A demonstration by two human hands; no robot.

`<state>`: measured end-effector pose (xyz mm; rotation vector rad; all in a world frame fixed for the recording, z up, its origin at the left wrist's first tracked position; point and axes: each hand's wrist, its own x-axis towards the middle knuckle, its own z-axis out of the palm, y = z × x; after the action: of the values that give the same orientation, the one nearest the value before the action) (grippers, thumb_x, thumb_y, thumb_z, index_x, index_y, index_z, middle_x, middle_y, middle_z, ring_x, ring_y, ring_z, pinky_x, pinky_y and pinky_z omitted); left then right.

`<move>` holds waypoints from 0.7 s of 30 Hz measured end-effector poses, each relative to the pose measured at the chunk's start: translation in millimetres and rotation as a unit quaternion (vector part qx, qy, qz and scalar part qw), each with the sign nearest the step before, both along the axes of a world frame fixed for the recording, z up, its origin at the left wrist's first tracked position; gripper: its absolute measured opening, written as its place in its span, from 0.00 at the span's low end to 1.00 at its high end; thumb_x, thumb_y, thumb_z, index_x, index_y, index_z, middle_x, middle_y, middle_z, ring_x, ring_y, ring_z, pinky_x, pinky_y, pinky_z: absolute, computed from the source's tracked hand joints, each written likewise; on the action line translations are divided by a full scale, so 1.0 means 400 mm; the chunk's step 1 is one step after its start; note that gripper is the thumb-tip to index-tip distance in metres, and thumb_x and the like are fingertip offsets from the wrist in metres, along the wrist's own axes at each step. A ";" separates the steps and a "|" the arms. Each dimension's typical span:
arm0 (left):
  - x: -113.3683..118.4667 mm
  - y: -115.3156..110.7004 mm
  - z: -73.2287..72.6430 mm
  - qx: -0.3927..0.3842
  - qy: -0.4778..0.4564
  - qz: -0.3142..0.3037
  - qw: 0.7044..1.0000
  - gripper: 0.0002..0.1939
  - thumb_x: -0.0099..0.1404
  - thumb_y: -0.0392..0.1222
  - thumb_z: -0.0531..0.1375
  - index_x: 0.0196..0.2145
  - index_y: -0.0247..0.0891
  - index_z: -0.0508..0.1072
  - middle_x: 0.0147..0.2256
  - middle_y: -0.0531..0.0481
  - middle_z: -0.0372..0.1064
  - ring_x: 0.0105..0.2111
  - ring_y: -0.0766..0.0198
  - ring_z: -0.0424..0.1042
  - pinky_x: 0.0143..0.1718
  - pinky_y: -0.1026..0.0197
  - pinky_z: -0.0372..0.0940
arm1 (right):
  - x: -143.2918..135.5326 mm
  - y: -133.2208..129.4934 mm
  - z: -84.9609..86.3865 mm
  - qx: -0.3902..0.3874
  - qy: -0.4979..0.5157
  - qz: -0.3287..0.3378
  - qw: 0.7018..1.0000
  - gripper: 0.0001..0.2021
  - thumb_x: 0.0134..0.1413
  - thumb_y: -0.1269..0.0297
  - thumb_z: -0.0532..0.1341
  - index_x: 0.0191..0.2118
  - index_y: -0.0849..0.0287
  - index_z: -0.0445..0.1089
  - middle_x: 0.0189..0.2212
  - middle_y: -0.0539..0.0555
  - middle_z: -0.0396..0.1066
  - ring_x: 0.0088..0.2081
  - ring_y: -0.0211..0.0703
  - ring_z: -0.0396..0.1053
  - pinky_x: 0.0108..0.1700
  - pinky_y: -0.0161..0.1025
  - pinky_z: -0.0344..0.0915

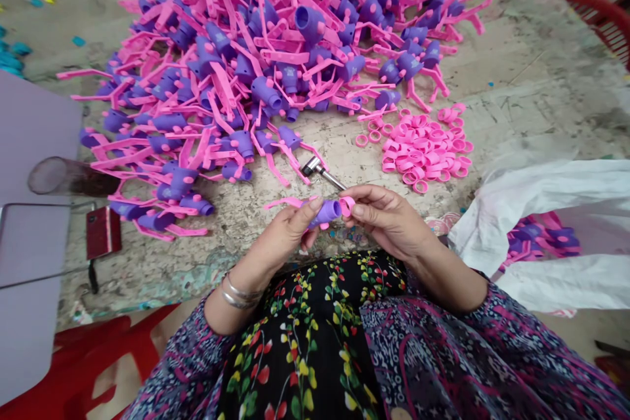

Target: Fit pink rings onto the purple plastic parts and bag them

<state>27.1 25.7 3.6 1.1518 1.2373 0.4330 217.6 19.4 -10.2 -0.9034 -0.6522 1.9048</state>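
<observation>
Near the table's front edge my left hand (290, 230) grips a purple plastic piece (329, 212) with a pink arm pointing left. Its round open end faces right. Beside that end, my right hand (394, 220) pinches a pink ring (346, 206) between thumb and finger; whether ring and piece touch is hard to tell. Just beyond the hands lies a small metal hammer (322, 170). Many pink rings (428, 147) form a heap at the right, and a large pile of purple and pink pieces (266, 46) covers the far part of the table.
A white sack (492, 200) with purple and pink pieces inside is at the right. On the left are a clear cup (59, 176), a dark red phone-like object (103, 231) and a pale panel (32, 230). Red stools (93, 361) show below; a red basket (598, 20) sits far right.
</observation>
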 end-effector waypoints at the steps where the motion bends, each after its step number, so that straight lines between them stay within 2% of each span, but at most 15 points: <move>1: 0.001 0.000 0.001 0.002 0.010 0.001 1.000 0.33 0.64 0.67 0.47 0.13 0.39 0.61 0.12 0.54 0.56 0.16 0.68 0.56 0.25 0.63 0.57 | 0.000 0.000 -0.002 0.004 -0.005 -0.002 1.000 0.11 0.44 0.66 0.73 0.37 0.55 0.78 0.31 0.47 0.75 0.29 0.30 0.71 0.35 0.30 0.71; 12: 0.004 -0.007 -0.002 0.083 0.096 0.016 0.992 0.30 0.66 0.62 0.50 0.15 0.38 0.62 0.14 0.55 0.58 0.17 0.67 0.59 0.26 0.63 0.55 | -0.008 0.002 -0.019 0.028 -0.056 -0.006 0.998 0.10 0.44 0.66 0.73 0.36 0.56 0.78 0.30 0.47 0.75 0.29 0.31 0.70 0.36 0.32 0.69; 21: 0.002 -0.009 -0.009 0.149 0.192 0.012 0.970 0.27 0.64 0.65 0.51 0.20 0.40 0.63 0.16 0.54 0.59 0.22 0.63 0.61 0.28 0.61 0.51 | -0.015 0.003 -0.026 0.033 -0.067 -0.024 0.997 0.11 0.43 0.66 0.73 0.36 0.55 0.78 0.31 0.48 0.76 0.31 0.32 0.72 0.38 0.33 0.71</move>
<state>27.8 21.9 0.0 1.5287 1.5581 0.4375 211.7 20.6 -20.6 -1.0023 -0.7628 1.7807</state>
